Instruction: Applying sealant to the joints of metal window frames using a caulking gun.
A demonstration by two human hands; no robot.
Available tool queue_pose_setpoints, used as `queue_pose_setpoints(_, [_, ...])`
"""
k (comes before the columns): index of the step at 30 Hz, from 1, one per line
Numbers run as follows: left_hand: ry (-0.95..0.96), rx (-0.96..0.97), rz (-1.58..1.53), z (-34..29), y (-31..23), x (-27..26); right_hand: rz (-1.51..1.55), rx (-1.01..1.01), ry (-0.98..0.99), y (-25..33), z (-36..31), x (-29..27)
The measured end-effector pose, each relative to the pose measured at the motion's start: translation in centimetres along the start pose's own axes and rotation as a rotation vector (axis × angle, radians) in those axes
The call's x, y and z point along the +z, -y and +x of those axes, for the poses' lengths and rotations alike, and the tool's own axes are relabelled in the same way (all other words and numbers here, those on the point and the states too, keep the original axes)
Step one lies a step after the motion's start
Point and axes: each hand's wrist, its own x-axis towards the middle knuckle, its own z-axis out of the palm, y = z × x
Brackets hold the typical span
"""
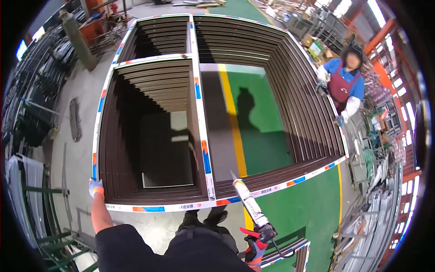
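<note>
A tall stack of dark brown window frames (312, 122) fills the middle, its top edges covered in white film with orange and blue patches. My left hand (96, 187), in a light glove, grips the near left corner of the top window frame. In a red and grey glove, my right hand (256, 253) holds a caulking gun (266, 232) by its handle, low at the near side. The gun carries a white sealant tube (250, 203). Its pointed nozzle (233, 174) tilts up and away, over the near rail, right of the centre bar.
A co-worker (345, 81) in a blue shirt and maroon apron stands at the stack's right side, a dark tool (321, 89) in one hand. Metal racks (45, 195) line the left. Another frame (294, 256) lies near my right hand. A grey cylinder (78, 41) stands far left.
</note>
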Motion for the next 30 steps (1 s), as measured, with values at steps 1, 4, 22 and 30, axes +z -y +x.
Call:
queue_pose_setpoints(1, [0.009,-0.019,0.048,-0.7,-0.6,-0.6,0.000,-0.008,-0.003,0.2,0.6,-0.5])
queue_pose_setpoints(4, [0.041,-0.132,0.095,-3.5,-2.3,-2.6,0.022,-0.030,-0.036,0.3,1.8,-2.0])
queue_pose_setpoints(22, [-0.045,0.063,-0.149,-44.3,-1.3,4.3,0.496,-0.118,0.521,2.1,18.1,-17.6])
queue_pose_setpoints(30, [0.187,-0.138,-0.099,-54.4,5.8,10.6,0.930,0.036,0.517,2.0,20.3,-18.0])
